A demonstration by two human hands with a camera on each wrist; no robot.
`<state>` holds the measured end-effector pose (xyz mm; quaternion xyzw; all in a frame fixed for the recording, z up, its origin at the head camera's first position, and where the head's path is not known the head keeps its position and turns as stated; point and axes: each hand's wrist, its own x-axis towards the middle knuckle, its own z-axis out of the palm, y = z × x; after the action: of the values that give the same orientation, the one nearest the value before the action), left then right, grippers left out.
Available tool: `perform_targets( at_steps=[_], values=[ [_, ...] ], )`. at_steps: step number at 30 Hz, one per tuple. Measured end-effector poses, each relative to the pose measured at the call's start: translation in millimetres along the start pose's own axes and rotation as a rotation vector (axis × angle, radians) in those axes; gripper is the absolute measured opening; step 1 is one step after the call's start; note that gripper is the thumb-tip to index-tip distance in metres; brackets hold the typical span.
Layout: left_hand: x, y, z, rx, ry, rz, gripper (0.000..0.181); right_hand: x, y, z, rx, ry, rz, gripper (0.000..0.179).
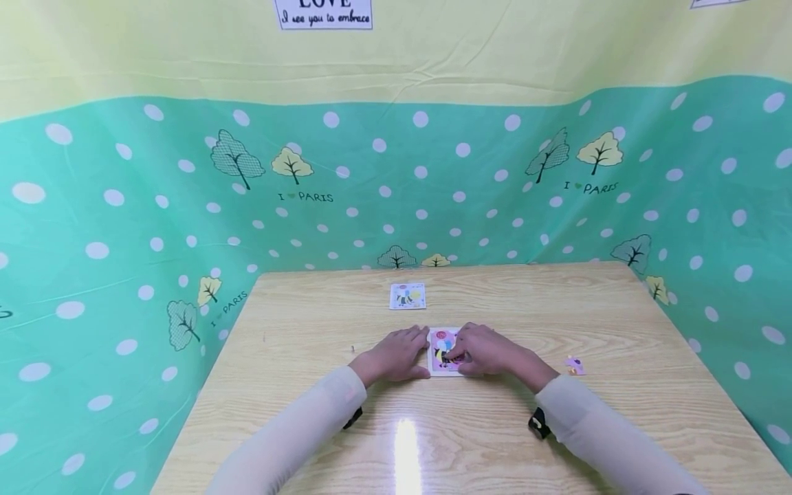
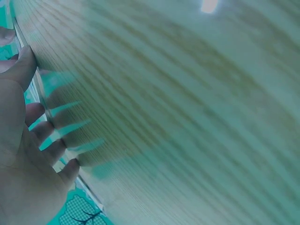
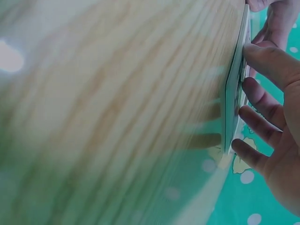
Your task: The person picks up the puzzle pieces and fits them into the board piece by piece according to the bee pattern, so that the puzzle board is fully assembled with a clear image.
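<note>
A small square jigsaw puzzle (image 1: 441,352) with a bee picture and a white border lies on the wooden table, between the two hands. At its left edge rests my left hand (image 1: 399,354), thumb at the near corner and fingers spread toward the far one. My right hand (image 1: 489,350) covers the puzzle's right part, fingertips pressing on its face. The right wrist view shows the board's thin edge (image 3: 230,103), with the right thumb (image 3: 269,63) and several extended fingers against the board. In the left wrist view, the left fingertips (image 2: 70,171) touch the tabletop.
A second square bee picture (image 1: 408,296) lies farther back on the table (image 1: 297,426). Loose purple puzzle pieces (image 1: 575,366) lie to the right of the right hand. A tiny scrap (image 1: 353,348) is left of the left hand. A green dotted cloth (image 1: 365,185) hangs around the table.
</note>
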<state>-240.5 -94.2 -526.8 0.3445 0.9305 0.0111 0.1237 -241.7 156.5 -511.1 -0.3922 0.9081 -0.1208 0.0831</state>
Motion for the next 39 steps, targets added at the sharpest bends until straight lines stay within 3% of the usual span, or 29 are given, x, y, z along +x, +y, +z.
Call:
perform_targets(
  at_steps=[10,25,39],
  values=[
    [0.9,-1.4,1.9,0.004,0.001,0.006,0.075,0.0,2.2,2.4,-0.053,0.012,-0.053,0.028],
    [1.7,-2.3,2.6,0.011,0.012,0.011,0.078,-2.6,2.4,0.1,-0.024,0.028,-0.088,0.015],
    [0.3,-0.8,0.1,0.005,0.013,0.008,0.073,-13.6,1.6,-5.2,0.026,0.012,-0.054,0.025]
  ],
)
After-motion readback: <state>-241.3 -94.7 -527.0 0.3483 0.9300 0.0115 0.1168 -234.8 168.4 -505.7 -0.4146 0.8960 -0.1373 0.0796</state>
